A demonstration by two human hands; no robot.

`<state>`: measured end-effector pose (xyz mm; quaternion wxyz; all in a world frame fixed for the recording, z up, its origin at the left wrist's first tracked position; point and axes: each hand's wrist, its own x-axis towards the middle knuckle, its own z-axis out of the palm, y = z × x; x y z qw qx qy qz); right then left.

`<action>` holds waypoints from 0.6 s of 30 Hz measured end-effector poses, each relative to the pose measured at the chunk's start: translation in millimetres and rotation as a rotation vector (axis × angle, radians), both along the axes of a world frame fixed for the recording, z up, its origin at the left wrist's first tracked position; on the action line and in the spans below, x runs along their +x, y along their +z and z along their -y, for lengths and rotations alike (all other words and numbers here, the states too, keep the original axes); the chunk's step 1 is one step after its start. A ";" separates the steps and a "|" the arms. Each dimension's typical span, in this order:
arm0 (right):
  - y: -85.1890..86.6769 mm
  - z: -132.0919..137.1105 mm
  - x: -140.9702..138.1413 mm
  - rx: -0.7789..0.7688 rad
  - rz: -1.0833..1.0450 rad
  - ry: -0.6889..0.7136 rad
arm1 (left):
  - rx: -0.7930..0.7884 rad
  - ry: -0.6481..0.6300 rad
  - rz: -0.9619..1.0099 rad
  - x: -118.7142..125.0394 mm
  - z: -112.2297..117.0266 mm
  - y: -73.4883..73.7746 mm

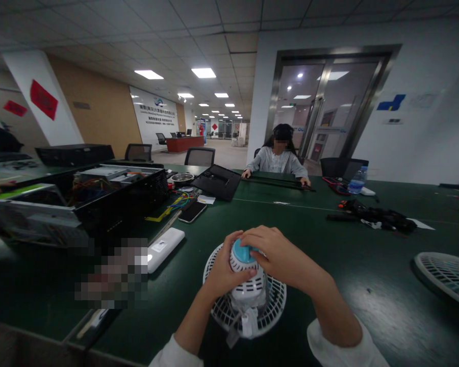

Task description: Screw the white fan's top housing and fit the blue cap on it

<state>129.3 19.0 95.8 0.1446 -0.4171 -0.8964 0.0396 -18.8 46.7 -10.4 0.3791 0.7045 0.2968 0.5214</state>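
Observation:
A small white fan [248, 290] stands on the green table with its round grille [277, 306] at the bottom and its slotted motor housing upward. My left hand [224, 270] is wrapped around the housing from the left, thumb across its front. With bent fingers, my right hand [273, 252] grips the light blue knob [241, 251] on top. Part of the knob is hidden under the fingers. A white cord bundle [248, 323] hangs at the housing's near side.
A loose white grille [449, 275] lies at right. To the left are a white power bank [166, 248], a phone [192, 211] and an opened computer case [126, 204]. Across the table [302, 219], a person [277, 158] holds a long dark strip. A water bottle [357, 181] stands beyond black tangled gear [380, 215].

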 end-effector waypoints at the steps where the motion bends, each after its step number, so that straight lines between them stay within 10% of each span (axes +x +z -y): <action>1: 0.2 0.5 -0.2 0.004 0.011 -0.011 | -0.003 0.000 0.003 0.2 0.2 0.2; 18: -7.4 -0.9 -26.9 0.195 0.177 -0.330 | -0.008 0.025 -0.003 0.3 1.8 2.5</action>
